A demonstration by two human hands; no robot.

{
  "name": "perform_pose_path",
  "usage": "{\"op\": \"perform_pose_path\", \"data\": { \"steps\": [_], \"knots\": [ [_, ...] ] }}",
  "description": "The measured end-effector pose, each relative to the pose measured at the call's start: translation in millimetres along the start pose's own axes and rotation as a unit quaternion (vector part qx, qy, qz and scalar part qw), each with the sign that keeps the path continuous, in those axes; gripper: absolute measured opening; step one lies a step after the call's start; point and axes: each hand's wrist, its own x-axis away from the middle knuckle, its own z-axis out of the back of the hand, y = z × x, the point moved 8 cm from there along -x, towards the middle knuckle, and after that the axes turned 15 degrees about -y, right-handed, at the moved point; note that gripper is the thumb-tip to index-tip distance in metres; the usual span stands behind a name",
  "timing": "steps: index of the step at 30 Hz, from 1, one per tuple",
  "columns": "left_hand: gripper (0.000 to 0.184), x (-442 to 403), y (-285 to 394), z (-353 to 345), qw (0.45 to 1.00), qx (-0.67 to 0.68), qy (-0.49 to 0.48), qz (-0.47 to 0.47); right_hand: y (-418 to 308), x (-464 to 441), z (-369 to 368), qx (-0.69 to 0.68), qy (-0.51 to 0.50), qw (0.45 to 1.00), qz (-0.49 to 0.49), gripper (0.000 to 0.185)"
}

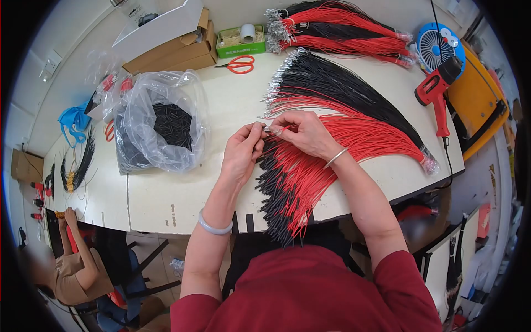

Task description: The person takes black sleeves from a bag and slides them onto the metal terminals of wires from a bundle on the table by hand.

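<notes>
Both my hands meet over the fanned bundle of red wires [354,138]. My left hand [244,146] pinches a small dark piece at its fingertips. My right hand [305,131] pinches the end of a red wire just beside it. Black sleeves [271,193] cover the near ends of many red wires, which hang over the table's front edge. Behind them lies a bundle of black wires [343,88] with metal terminals at its left ends. To the left, an open plastic bag [135,130] holds many short black tubes [172,126].
Orange-handled scissors [241,65] lie near a green box [224,52] and a cardboard box [177,60]. More wire bundles [343,33] lie at the back. A red heat gun [434,88] and blue fan [434,47] stand right. Another person [83,265] sits at lower left.
</notes>
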Motion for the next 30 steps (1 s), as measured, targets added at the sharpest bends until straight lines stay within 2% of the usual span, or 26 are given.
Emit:
{"op": "perform_pose_path", "data": {
  "steps": [5, 10, 15, 20, 24, 30],
  "knots": [
    [0.02, -1, 0, 1, 1.0, -0.003, -0.002, -0.007, 5, 0, 1, -0.023, 0.022, 0.999, 0.006, 0.013],
    [0.02, 0, 0, 2, 0.999, -0.034, 0.01, -0.012, -2, 0, 5, 0.012, 0.047, 0.998, 0.038, 0.015],
    [0.021, 1, 3, 1, 0.989, -0.142, 0.047, -0.016, -6, 1, 5, 0.094, 0.041, 0.992, 0.067, 0.015],
    [0.022, 1, 7, 5, 0.992, -0.113, 0.06, -0.012, -15, 5, 15, 0.145, 0.083, 0.98, 0.107, 0.015],
    [0.023, -4, 2, -6, 1.0, 0.0, -0.005, 0.015, -8, 3, 14, 0.101, 0.054, 0.992, 0.049, 0.017],
    [0.023, -6, 1, -8, 0.994, 0.079, -0.073, 0.024, 9, 0, 13, 0.033, 0.022, 0.999, -0.012, 0.019]
  ]
}}
